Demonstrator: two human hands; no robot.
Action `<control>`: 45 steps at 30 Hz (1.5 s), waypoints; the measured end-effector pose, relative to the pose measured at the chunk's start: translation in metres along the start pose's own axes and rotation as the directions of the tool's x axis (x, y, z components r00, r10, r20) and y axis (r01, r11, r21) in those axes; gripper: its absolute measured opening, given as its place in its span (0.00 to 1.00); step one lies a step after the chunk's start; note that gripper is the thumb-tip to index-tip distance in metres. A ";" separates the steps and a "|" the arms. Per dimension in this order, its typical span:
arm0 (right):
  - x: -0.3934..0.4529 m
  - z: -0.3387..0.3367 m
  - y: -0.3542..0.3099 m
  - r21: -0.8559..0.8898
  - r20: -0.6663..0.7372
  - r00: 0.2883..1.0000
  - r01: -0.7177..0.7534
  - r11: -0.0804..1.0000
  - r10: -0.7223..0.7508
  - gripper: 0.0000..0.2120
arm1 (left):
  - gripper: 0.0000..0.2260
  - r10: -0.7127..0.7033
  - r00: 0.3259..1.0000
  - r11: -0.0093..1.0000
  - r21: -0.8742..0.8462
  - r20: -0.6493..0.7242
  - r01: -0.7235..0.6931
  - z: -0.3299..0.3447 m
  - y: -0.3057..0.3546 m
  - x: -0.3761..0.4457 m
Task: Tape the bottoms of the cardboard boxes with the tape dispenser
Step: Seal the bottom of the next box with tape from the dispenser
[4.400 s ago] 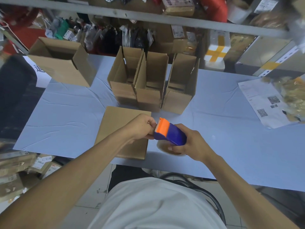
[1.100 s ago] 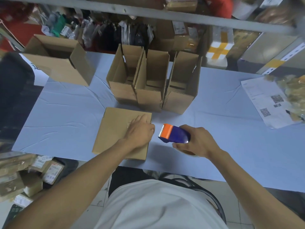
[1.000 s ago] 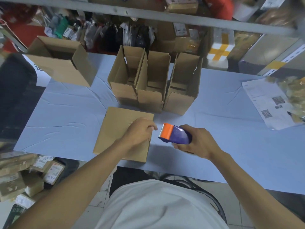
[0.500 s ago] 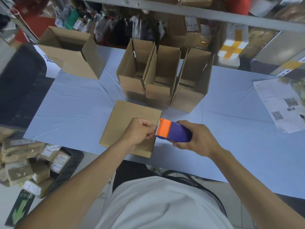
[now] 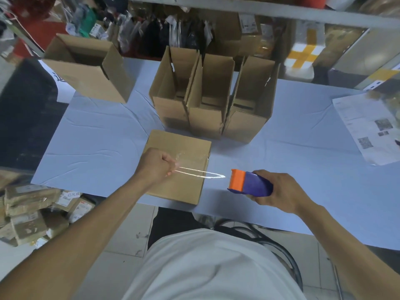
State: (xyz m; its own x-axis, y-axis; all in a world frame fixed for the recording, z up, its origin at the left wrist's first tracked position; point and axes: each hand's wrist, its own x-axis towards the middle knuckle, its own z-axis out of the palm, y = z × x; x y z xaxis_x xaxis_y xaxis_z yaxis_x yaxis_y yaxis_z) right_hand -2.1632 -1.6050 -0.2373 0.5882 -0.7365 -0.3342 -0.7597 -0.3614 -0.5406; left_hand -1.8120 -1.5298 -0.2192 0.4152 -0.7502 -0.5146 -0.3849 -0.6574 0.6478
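Closest to us, our right hand (image 5: pixel 279 192) is wrapped around the tape dispenser (image 5: pixel 249 184), a chunky blue plastic body with an orange nose, held above the table (image 5: pixel 97 148) just right of the box. Our left hand (image 5: pixel 155 165) is curled into a fist, pinching the loose end of the clear tape (image 5: pixel 201 173). The glossy strip runs taut between fist and dispenser, over the near-right part of the flat box (image 5: pixel 179 163). That box is plain brown cardboard, closed side up, sitting at the near edge of the wrinkly pale-blue table cover. Right behind it are three open boxes (image 5: pixel 207 109) standing side by side, touching, flaps up. One bigger open carton (image 5: pixel 86 68) sits far left. A printed paper sheet (image 5: pixel 368 128) with QR codes lies far right. Behind everything, a shelf of blurry packed goods.
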 end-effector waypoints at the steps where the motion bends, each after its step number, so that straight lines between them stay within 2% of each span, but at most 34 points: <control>1: 0.002 -0.001 -0.001 -0.003 -0.004 1.000 -0.002 1.000 0.002 0.24 | 0.10 -0.004 1.000 1.000 -0.002 0.000 0.004 0.000 0.001 0.001; 6: 0.003 0.000 -0.002 -0.043 -0.006 1.000 0.003 0.999 -0.003 0.25 | 0.10 0.005 0.999 0.999 -0.043 0.041 -0.003 0.003 -0.007 0.003; 10: 0.005 0.005 -0.002 -0.080 0.024 0.999 -0.020 0.997 0.022 0.23 | 0.12 0.035 0.999 0.998 0.041 0.035 -0.036 0.007 -0.011 0.006; 12: 0.005 0.009 -0.002 -0.093 0.038 0.999 -0.030 0.995 0.034 0.22 | 0.13 0.093 0.996 0.982 0.162 0.015 -0.094 0.009 -0.010 0.005; 14: 0.006 0.012 -0.004 -0.117 0.052 0.998 -0.034 0.992 0.041 0.22 | 0.14 0.141 0.990 0.895 0.431 -0.021 -0.118 0.011 -0.002 0.004; 16: 0.009 0.016 -0.010 -0.175 0.080 0.995 -0.048 0.983 0.063 0.20 | 0.19 0.145 0.987 0.709 0.703 -0.068 -0.056 0.009 0.010 0.005; 17: 0.012 0.017 -0.014 -0.202 0.096 0.993 -0.055 0.978 0.075 0.20 | 0.20 0.156 0.985 0.633 0.773 -0.068 -0.047 0.006 0.015 0.006; 18: 0.015 0.019 -0.017 -0.223 0.106 0.991 -0.058 0.973 0.084 0.20 | 0.20 0.175 0.984 0.601 0.795 -0.036 -0.078 0.005 0.019 0.008; 19: 0.018 0.021 -0.021 -0.240 0.115 0.989 -0.060 0.969 0.089 0.20 | 0.18 0.187 0.982 0.634 0.761 0.026 -0.141 0.006 0.021 0.010; 21: 0.024 0.024 -0.028 -0.277 0.134 0.986 -0.054 0.959 0.095 0.21 | 0.13 0.160 0.969 0.880 0.418 0.186 -0.226 0.017 0.019 0.009; 22: 0.028 0.025 -0.032 -0.291 0.142 0.985 -0.050 0.955 0.095 0.22 | 0.16 0.152 0.949 0.949 0.228 0.278 -0.219 0.023 0.020 0.005; 23: 0.032 0.027 -0.036 -0.293 0.152 0.983 -0.056 0.954 0.104 0.22 | 0.20 0.188 0.916 0.955 0.151 0.355 -0.255 0.029 0.021 0.001; 25: 0.038 0.031 -0.045 -0.271 0.157 0.970 -0.141 0.952 0.188 0.20 | 0.23 0.253 0.875 0.900 0.233 0.413 -0.370 0.039 0.018 -0.002; 28: 0.038 0.038 -0.051 -0.300 0.188 0.929 -0.253 0.920 0.317 0.20 | 0.09 0.367 0.817 0.732 0.404 0.445 -0.548 0.048 0.011 0.005; 29: 0.036 0.040 -0.049 -0.287 0.178 0.930 -0.262 0.921 0.321 0.19 | 0.10 0.371 0.787 0.656 0.460 0.493 -0.598 0.050 0.010 0.006; 30: 0.033 0.039 -0.049 -0.261 0.147 0.938 -0.270 0.927 0.315 0.18 | 0.15 0.353 0.772 0.592 0.514 0.528 -0.621 0.054 0.011 0.006; 31: 0.030 0.035 -0.049 -0.232 0.105 0.945 -0.278 0.932 0.308 0.17 | 0.17 0.322 0.778 0.549 0.564 0.539 -0.617 0.058 0.012 0.006; 32: 0.027 0.029 -0.049 -0.202 0.060 0.953 -0.279 0.939 0.296 0.16 | 0.15 0.312 0.796 0.552 0.583 0.518 -0.596 0.062 0.014 0.003; 34: 0.019 0.020 -0.051 -0.105 -0.013 0.972 -0.235 0.966 0.235 0.15 | 0.03 0.349 0.794 0.592 0.540 0.497 -0.598 0.063 0.018 0.000; 35: 0.014 0.018 -0.051 -0.043 -0.030 0.982 -0.189 0.981 0.188 0.16 | 0.05 0.390 0.779 0.600 0.506 0.491 -0.620 0.061 0.020 0.000; 36: 0.009 0.016 -0.051 0.024 -0.034 0.989 -0.146 0.989 0.147 0.18 | 0.10 0.436 0.775 0.631 0.459 0.458 -0.626 0.058 0.020 0.000; 38: -0.001 0.013 -0.055 0.130 -0.046 0.996 -0.075 0.989 0.082 0.22 | 0.14 0.478 0.836 0.799 0.262 0.269 -0.541 0.052 0.021 -0.004; 39: -0.005 0.014 -0.057 0.162 -0.060 0.997 -0.047 0.986 0.057 0.23 | 0.13 0.432 0.878 0.870 0.161 0.206 -0.466 0.051 0.023 -0.009; 40: -0.009 0.015 -0.059 0.192 -0.075 0.996 -0.024 0.981 0.039 0.24 | 0.10 0.351 0.915 0.929 0.051 0.198 -0.368 0.052 0.022 -0.014; 41: -0.013 0.018 -0.062 0.226 -0.093 0.995 -0.003 0.974 0.025 0.25 | 0.08 0.270 0.930 0.963 -0.083 0.250 -0.258 0.053 0.021 -0.019; 43: -0.018 0.022 -0.069 0.282 -0.121 0.993 0.035 0.959 0.000 0.27 | 0.07 0.160 0.910 0.950 -0.311 0.382 -0.037 0.054 0.018 -0.027; 45: -0.021 0.025 -0.076 0.298 -0.129 0.991 0.055 0.953 -0.016 0.28 | 0.05 0.110 0.884 0.911 -0.403 0.455 0.094 0.047 0.016 -0.030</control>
State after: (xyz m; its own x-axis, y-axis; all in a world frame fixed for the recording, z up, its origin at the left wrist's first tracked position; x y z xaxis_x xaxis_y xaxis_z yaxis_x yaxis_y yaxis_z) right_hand -2.1110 -1.5482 -0.2083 0.5598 -0.7982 -0.2226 -0.6092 -0.2143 -0.7635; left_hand -1.8698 -1.5211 -0.2198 -0.0502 -0.7674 -0.6391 0.0204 -0.6406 0.7676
